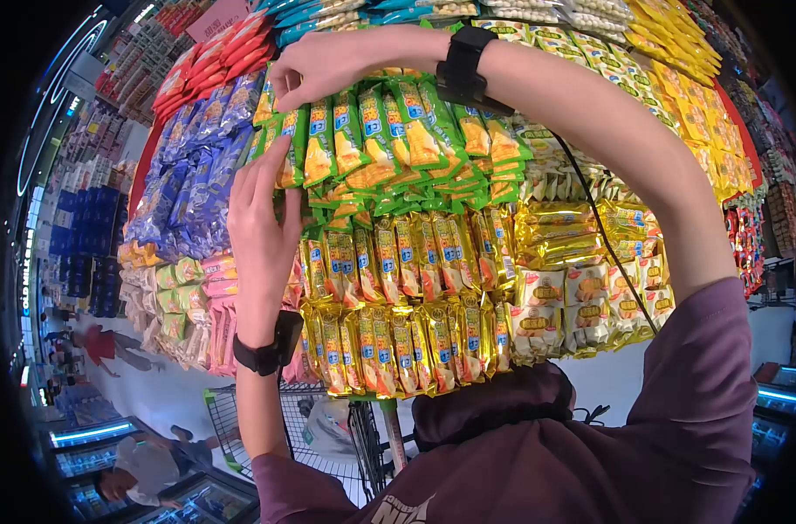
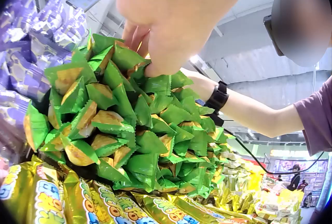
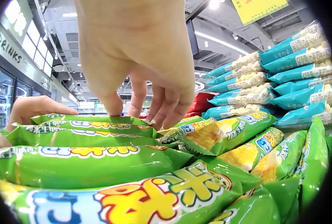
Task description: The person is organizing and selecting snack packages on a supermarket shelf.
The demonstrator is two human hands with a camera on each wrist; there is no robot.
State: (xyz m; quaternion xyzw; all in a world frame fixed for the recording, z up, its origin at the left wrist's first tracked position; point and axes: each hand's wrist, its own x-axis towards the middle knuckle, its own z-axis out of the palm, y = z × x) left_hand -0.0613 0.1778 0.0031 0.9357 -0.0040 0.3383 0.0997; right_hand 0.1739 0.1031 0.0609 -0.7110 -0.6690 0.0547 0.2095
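Green snack packets (image 1: 374, 131) stand in a tight row on top of a stacked display. At the row's left end, my left hand (image 1: 263, 210) holds the near end of a packet, its fingers along the outer side. My right hand (image 1: 324, 65) arches over from the far side, fingertips bent down at the same packet's far end. In the right wrist view, the right hand (image 3: 137, 42) has thumb and fingers either side of the endmost packets. Crimped packet ends (image 2: 145, 107) fill the left wrist view below the left hand (image 2: 176, 21).
Gold packets (image 1: 415, 253) are stacked in front, purple bags (image 1: 188, 175) to the left, and white-and-yellow packs (image 1: 564, 306) to the right. Teal bags (image 3: 295, 73) rise behind. A black cable (image 1: 603, 227) hangs from the right wrist. A shopping cart (image 1: 241, 428) stands below.
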